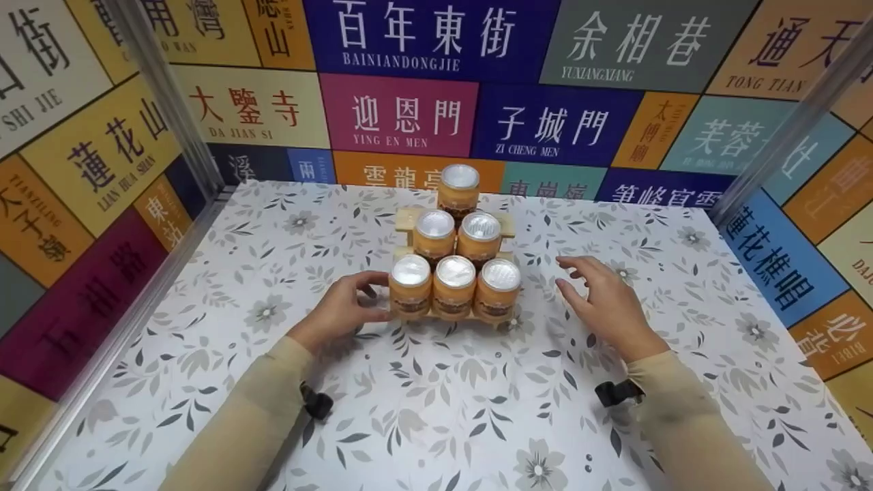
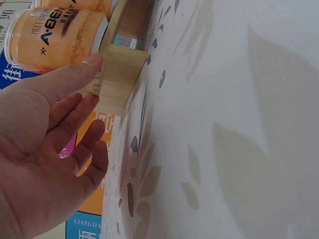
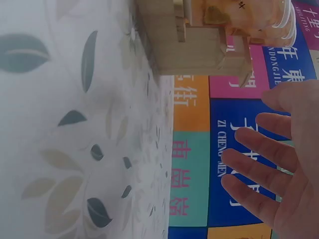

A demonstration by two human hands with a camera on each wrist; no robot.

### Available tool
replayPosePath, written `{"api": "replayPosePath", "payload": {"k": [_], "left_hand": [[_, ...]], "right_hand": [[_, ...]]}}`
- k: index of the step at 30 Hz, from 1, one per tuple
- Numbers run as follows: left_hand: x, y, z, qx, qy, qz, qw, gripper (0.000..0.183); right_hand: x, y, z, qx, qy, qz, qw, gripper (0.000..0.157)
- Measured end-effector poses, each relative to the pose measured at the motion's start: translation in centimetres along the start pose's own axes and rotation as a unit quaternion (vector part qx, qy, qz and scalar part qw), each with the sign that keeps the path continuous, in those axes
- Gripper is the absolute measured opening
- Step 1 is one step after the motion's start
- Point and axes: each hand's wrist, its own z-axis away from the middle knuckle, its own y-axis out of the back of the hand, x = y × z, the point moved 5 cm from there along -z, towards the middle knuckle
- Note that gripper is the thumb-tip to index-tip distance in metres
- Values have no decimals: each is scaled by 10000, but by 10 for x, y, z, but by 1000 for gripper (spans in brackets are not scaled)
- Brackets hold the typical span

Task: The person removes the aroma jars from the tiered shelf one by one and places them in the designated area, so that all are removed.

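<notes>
A stepped wooden rack (image 1: 404,219) bears several orange jars with silvery lids: one jar (image 1: 458,187) on the back step, two on the middle step, three along the front. My left hand (image 1: 342,303) is at the rack's left end, next to the front-left jar (image 1: 410,290). In the left wrist view, the thumb and a fingertip touch the wooden rack end (image 2: 122,69), below a jar (image 2: 57,40) printed "A-BEN". Apart from the rack on its right side is my right hand (image 1: 601,303), its fingers spread and holding nothing. The right wrist view shows those fingers (image 3: 259,144) relaxed.
A white tabletop (image 1: 436,409) with a grey leaf and flower print lies under the rack. Panels with coloured street-name signs (image 1: 402,112) stand behind and at both sides. Clear upright edges (image 1: 181,102) mark the back corners. Each sleeve has a dark wrist device (image 1: 619,392).
</notes>
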Motion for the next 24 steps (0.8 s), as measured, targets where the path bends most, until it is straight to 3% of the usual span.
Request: {"api": "replayPosePath", "payload": {"k": [6, 12, 20, 24], "left_hand": [[-1, -1, -1, 36, -18, -258, 9997, 65], [3, 0, -2, -18, -254, -390, 9989, 64], [3, 3, -4, -151, -278, -465, 9984, 63], [2, 2, -5, -278, -208, -536, 9980, 62]], "right_hand": [[-10, 3, -9, -64, 25, -256, 9996, 38], [-21, 7, -22, -87, -112, -641, 9978, 38], [-48, 5, -40, -10, -180, -1603, 9869, 33], [-59, 4, -48, 14, -119, -1814, 9833, 31]]}}
